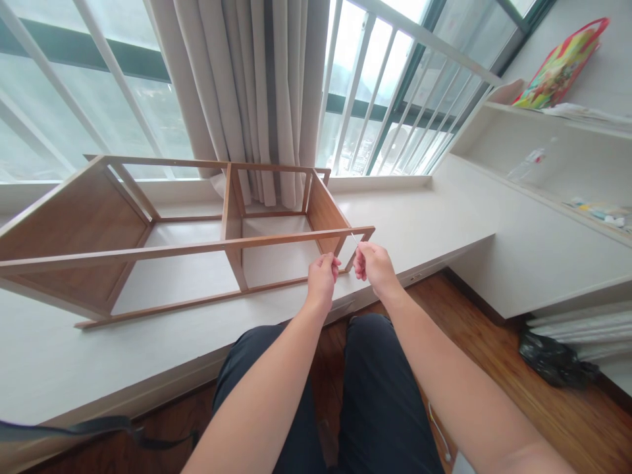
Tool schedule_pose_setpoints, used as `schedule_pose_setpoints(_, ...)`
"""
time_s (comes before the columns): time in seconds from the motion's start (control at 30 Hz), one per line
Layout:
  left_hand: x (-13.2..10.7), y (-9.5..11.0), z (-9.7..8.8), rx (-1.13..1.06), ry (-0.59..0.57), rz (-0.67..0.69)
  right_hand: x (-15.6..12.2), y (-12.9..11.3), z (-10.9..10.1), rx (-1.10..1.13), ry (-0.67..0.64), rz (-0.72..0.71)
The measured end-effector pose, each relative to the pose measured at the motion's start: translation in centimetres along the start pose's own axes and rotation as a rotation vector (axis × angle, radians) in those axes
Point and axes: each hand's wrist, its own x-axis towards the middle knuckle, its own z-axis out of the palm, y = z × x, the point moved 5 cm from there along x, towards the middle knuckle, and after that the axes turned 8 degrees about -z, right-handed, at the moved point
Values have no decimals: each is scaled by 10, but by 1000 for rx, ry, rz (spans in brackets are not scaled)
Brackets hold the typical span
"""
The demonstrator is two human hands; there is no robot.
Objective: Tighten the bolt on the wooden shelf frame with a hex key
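A brown wooden shelf frame (232, 245) lies on its side along the white window ledge, with flat panels dividing it. By its right end, my right hand (374, 266) is closed on a thin silvery metal rod (354, 239), whose tip reaches the front rail near the rail's end. The rod's exact kind is too small to make out. Just left of it, my left hand (323, 280) is closed, fingertips pinched together, in front of the frame's right-end panel (326, 204). Whatever those fingers hold, if anything, is hidden.
The white ledge (395, 217) runs below railed windows and a grey curtain (257, 85). On the right, a white shelf unit (533, 187) bears a colourful bag (560, 69) and a clear bottle (530, 161). A black plastic bag (553, 359) lies on the wooden floor.
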Motion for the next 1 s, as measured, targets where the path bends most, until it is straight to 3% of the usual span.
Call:
schedule_pose_setpoints(0.23, 2, -1, -1, 14, -2, 9, -3, 3, 0, 32, 20, -8)
schedule_pose_setpoints(0.67, 4, 0, -3, 30, 2, 31, -9, -9, -17, -431, 144, -105)
schedule_pose_setpoints(0.8, 4, 0, -3, 36, 8, 33, -6, -7, -18, -341, 129, -88)
schedule_pose_setpoints(1.0, 6, -1, -2, 34, 18, 46, -2, 2, 3, 68, 31, 17)
